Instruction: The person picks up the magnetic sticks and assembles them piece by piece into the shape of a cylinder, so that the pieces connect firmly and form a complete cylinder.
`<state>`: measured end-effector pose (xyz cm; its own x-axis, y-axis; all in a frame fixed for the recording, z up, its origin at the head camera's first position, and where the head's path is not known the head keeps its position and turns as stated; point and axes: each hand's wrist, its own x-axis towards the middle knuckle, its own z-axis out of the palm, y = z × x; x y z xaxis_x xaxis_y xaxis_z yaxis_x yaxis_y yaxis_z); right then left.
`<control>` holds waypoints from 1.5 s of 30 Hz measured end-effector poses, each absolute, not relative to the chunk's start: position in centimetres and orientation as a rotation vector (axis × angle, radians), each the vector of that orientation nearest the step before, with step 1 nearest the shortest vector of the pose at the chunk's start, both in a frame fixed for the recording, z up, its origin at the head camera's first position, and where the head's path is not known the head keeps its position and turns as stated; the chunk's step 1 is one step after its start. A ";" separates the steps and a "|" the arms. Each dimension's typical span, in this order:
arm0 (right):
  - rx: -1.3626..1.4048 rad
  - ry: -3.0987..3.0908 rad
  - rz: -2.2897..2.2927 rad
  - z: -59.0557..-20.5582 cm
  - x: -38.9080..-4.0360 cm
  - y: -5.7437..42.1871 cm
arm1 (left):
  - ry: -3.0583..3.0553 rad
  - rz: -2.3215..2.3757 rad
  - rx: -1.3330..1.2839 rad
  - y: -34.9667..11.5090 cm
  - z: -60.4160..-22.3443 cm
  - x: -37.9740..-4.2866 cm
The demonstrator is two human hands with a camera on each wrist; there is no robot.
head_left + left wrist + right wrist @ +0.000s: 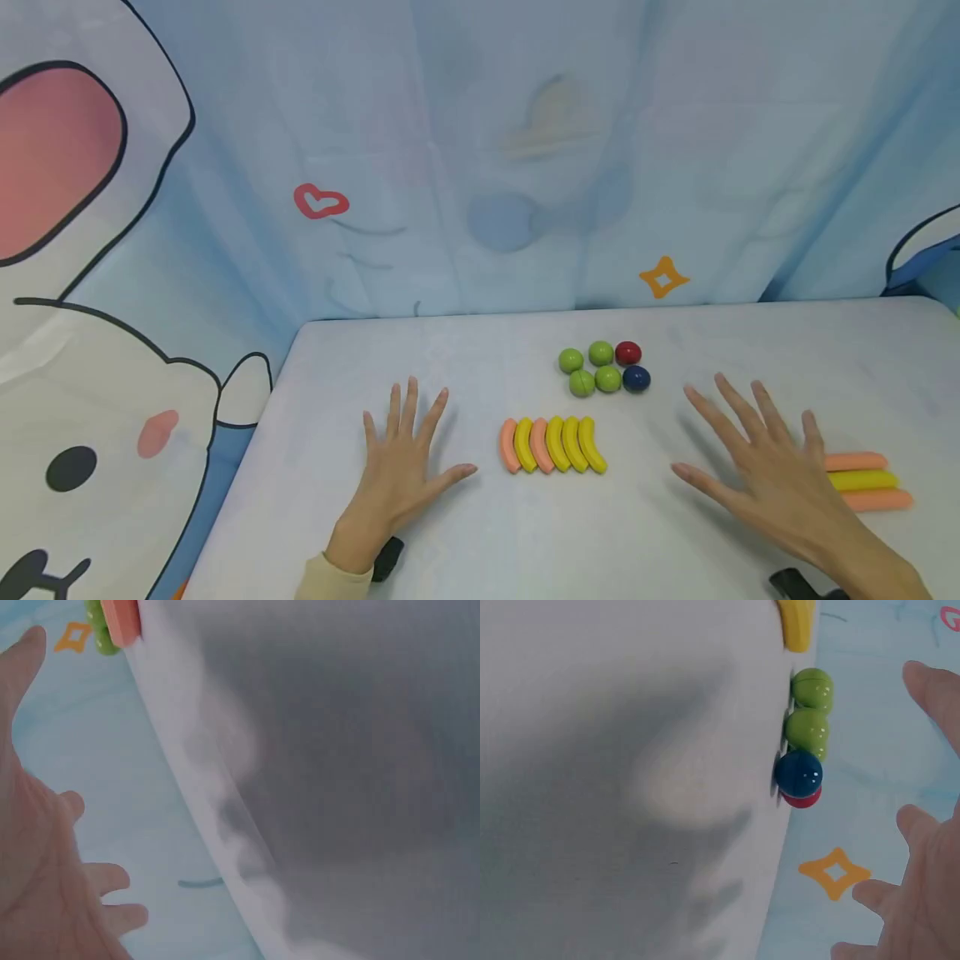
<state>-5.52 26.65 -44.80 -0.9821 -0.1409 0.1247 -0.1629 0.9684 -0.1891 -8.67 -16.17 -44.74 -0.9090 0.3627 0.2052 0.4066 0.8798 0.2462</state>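
Observation:
With fingers spread, my left hand hovers over the white table, holding nothing. To its right lies a row of curved yellow banana-shaped pieces and orange sausage-shaped pieces. My right hand, also spread and holding nothing, is above the table farther right. Beside it, partly covered by it, are two long orange sticks with a yellow one between them. Behind the row sits a cluster of several green balls, a red ball and a dark blue ball.
The white table ends at a light blue curtain printed with cartoon figures. A large white cartoon animal shows at the left. Black wrist straps are visible at the wrists.

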 end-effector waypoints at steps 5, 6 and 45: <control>0.277 -2.985 0.365 -44.3 -5.6 25.9 | -2.854 -0.417 -0.763 -14.0 -44.1 -8.7; 0.280 -2.984 0.376 -44.2 -5.6 25.8 | -2.833 -0.400 -0.817 -13.3 -44.0 -8.7; 0.431 -2.969 0.690 -43.4 -5.6 25.2 | -2.821 0.399 -1.182 -1.5 -44.6 -7.4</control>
<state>-5.61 25.17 -43.35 -0.9588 -0.2560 0.1233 -0.2841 0.8603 -0.4233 -7.43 -1.51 -44.62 -0.7051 0.7076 -0.0470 0.6928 0.6732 -0.2583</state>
